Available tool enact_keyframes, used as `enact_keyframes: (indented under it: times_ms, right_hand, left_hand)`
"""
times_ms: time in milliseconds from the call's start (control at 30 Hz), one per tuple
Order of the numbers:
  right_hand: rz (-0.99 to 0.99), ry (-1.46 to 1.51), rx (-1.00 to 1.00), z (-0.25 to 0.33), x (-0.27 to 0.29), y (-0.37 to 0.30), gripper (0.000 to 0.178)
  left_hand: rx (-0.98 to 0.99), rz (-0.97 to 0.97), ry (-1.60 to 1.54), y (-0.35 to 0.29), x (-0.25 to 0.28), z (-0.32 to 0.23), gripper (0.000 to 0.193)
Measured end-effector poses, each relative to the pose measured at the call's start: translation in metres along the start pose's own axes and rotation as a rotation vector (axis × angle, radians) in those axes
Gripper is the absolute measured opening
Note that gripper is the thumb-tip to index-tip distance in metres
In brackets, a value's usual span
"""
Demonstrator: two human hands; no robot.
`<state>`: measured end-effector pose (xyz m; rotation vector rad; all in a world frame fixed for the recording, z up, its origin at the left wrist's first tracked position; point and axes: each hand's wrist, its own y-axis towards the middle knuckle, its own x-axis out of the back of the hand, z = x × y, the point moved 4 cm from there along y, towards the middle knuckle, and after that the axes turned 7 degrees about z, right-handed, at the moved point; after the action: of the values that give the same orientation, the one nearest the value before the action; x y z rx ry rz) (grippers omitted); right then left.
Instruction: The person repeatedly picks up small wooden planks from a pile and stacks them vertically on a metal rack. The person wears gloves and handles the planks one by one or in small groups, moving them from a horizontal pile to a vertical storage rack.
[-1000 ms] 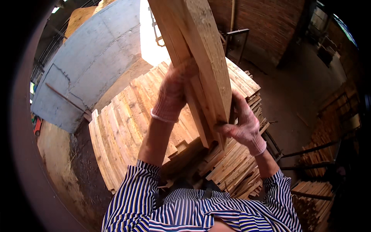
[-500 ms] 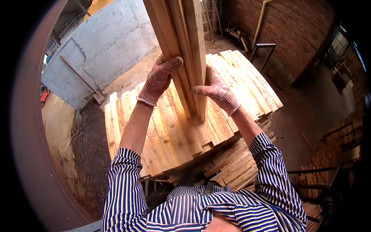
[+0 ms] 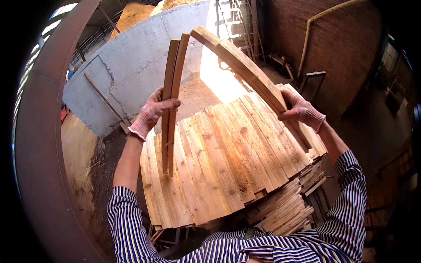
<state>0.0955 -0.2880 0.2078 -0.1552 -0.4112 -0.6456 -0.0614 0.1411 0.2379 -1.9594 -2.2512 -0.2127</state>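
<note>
Plainly, left grip [image 3: 153,112] clasps slim, tan upright boards [image 3: 173,76]; right grip [image 3: 302,109] clasps long, tan leaning boards [image 3: 245,68].

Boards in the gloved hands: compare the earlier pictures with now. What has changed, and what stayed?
The left hand has moved left with two boards, and the right hand right with the slanting wood; earlier they held all these together. Neither has let go of its share. The layer of boards beneath and the long-handled tool against the grey wall stayed in place.
</note>
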Motion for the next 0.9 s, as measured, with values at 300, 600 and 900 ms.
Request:
enact_keyframes:
  times_ms: [300,600,900]
  right_hand:
    - [0.244,-0.988,-0.227,-0.124,0.038,0.060,0.087]
    - [0.378,-1.203,-0.267,-0.185,-0.006,0.183,0.088]
    - [0.116,-1.270,-0.318,-0.204,0.022,0.222,0.046]
  left_hand:
    - [0.474,0.143,1.153,0.069,0.046,0.140,0.096]
    - [0.479,0.255,1.262,0.101,0.008,0.186,0.091]
    - [0.504,0.260,1.347,0.096,0.017,0.197,0.077]
